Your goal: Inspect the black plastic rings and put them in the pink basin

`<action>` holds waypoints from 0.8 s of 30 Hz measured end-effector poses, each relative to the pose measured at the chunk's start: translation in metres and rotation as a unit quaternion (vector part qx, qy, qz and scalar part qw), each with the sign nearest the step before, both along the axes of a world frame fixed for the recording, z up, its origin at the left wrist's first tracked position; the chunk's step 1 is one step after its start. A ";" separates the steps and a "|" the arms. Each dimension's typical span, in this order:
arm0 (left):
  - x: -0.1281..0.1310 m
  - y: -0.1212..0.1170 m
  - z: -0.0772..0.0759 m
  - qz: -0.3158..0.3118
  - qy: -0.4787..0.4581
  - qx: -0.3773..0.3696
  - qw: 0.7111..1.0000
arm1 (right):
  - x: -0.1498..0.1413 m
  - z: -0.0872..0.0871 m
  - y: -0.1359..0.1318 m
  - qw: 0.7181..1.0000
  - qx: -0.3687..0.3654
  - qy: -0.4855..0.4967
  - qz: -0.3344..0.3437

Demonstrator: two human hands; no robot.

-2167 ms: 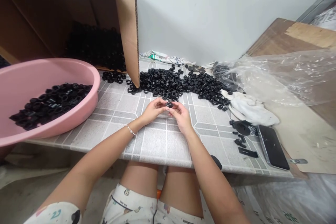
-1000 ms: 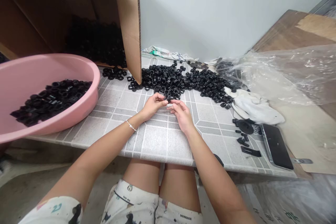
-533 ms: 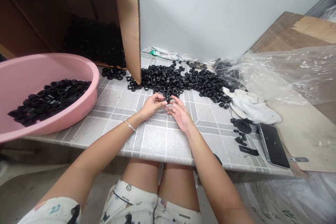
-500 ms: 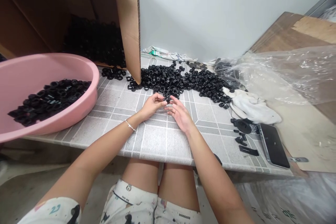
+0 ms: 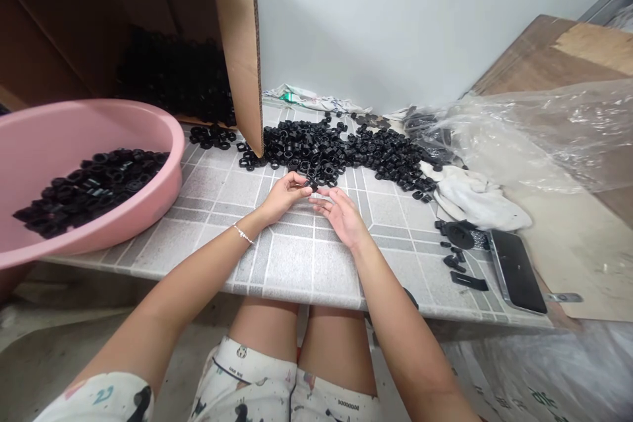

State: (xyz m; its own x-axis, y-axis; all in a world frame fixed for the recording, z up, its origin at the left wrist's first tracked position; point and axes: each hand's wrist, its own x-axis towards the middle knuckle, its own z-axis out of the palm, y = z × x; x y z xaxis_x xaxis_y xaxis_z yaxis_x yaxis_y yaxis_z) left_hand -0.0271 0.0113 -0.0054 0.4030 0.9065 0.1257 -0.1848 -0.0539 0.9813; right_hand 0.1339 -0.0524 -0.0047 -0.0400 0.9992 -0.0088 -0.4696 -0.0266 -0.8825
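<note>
Small black part (image 5: 310, 185) held above a checked tabletop (image 5: 297, 264).
The left hand (image 5: 285, 198) pinches the part between thumb and fingertips; the right hand (image 5: 344, 217) — fingers loosely spread — has its fingertips beside it, contact unclear. Beyond the hands lies a pile of black parts (image 5: 316, 148); a pink basin (image 5: 173, 165) stands to the left, a phone (image 5: 518, 270) and white cloth (image 5: 477, 198) to the right.
</note>
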 end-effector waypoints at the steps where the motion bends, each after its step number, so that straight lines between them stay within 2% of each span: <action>1: 0.000 0.000 0.000 -0.005 0.004 0.000 1.000 | -0.001 0.000 0.000 1.000 -0.004 -0.003 0.003; 7: 0.000 -0.001 0.003 0.005 0.013 -0.002 1.000 | -0.001 0.000 -0.001 0.999 0.007 -0.041 0.028; 10: 0.000 -0.001 0.004 0.001 0.015 -0.002 1.000 | 0.000 -0.003 0.001 0.999 0.012 -0.047 -0.015; 12: 0.000 -0.003 0.005 -0.027 0.012 -0.007 1.000 | 0.000 -0.006 0.003 0.993 0.026 -0.100 -0.062; 15: 0.000 -0.007 0.006 -0.084 0.011 -0.016 0.996 | 0.000 -0.010 0.003 0.963 0.089 -0.231 -0.103; 18: 0.000 -0.010 0.006 -0.119 0.018 -0.030 0.992 | -0.001 -0.010 0.000 0.922 0.153 -0.342 -0.101; 20: -0.001 -0.010 0.006 -0.127 0.026 -0.040 0.991 | -0.002 -0.009 -0.003 0.902 0.174 -0.382 -0.094; 24: -0.002 -0.010 0.006 -0.149 0.065 -0.035 0.986 | -0.002 -0.008 -0.007 0.882 0.178 -0.428 -0.090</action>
